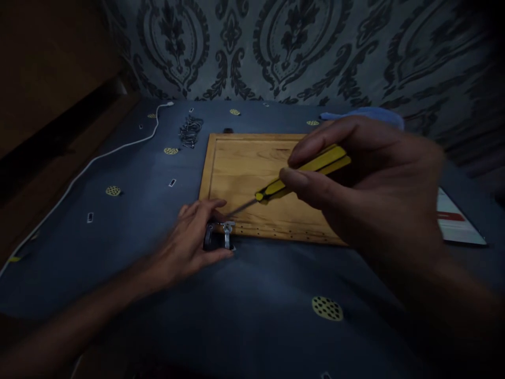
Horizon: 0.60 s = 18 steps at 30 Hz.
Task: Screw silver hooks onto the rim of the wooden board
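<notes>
A screwdriver [303, 173] with a yellow and black handle is pinched between the thumb and fingers of my right hand [379, 184]. Its shaft points down and left, ending close to the fingers of my left hand [193, 237]. Whether the tip touches anything, I cannot tell. My left thumb and fingers close around a small metal fitting [228, 234] with a dark part, at the near left corner of a wooden board [252, 168]. Small dark holes run in a row along the board's near edge. Part of the fitting is hidden by my fingers.
A heap of small metal pieces [190, 130] lies beyond the board's left side. A white cable [118, 150] crosses the patterned blue cloth [138, 231]. Behind the right hand are a blue item [371, 113] and a flat white-and-red thing [460, 218]. A patterned backdrop [232, 47] rises behind.
</notes>
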Tool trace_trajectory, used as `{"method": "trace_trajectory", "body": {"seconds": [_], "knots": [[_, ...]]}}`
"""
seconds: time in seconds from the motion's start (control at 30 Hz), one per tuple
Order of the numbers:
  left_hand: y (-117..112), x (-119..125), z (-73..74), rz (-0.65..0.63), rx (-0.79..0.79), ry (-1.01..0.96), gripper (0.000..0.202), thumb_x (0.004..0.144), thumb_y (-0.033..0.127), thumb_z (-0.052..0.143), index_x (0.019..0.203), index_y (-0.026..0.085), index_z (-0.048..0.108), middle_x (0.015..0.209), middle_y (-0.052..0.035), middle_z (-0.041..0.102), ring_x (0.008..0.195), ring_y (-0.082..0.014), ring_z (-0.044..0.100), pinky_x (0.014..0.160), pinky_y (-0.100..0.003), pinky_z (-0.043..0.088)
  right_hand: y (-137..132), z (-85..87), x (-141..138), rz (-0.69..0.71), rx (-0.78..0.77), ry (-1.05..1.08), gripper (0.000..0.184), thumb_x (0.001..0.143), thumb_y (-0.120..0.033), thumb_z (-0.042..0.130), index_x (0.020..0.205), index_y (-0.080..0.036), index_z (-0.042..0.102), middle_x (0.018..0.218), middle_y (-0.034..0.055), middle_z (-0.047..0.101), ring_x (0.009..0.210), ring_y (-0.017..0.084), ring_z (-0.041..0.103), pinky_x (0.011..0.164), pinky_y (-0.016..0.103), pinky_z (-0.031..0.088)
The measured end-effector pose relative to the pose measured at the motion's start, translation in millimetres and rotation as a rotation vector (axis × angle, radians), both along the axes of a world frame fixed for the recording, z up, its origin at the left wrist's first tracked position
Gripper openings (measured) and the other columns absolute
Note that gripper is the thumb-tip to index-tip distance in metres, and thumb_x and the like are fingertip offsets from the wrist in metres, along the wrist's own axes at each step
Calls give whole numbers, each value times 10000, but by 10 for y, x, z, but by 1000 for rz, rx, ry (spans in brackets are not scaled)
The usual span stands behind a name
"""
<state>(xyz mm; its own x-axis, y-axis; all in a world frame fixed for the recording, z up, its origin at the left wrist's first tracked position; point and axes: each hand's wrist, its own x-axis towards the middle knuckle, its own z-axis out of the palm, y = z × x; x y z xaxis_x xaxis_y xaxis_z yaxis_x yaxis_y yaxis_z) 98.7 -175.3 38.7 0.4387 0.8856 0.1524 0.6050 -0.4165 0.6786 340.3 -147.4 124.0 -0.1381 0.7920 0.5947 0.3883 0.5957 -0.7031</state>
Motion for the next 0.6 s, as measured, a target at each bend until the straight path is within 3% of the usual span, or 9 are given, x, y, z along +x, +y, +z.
{"method": "trace_trajectory", "body": {"seconds": [0.3, 0.6], "knots": [[-8, 7, 20, -17, -1, 0, 749, 847, 374, 819, 1460, 278, 401, 1233, -74, 715, 1173, -341, 630, 1048, -532, 420, -94, -158, -40, 72, -112, -5, 129, 975, -328, 717, 926, -247, 629, 836, -7, 649, 591, 127, 595, 493, 287, 502], [-16, -4, 8, -13, 19, 12, 728, 857, 322, 812, 1458, 279, 403, 1237, -66, 715, 1163, -327, 636, 1048, -534, 424, -136, -210, -64, 96, 67, -186, 66, 1037, -273, 627, 988, -243, 594, 925, 11, 666, 769, 153, 634, 688, 303, 540]]}}
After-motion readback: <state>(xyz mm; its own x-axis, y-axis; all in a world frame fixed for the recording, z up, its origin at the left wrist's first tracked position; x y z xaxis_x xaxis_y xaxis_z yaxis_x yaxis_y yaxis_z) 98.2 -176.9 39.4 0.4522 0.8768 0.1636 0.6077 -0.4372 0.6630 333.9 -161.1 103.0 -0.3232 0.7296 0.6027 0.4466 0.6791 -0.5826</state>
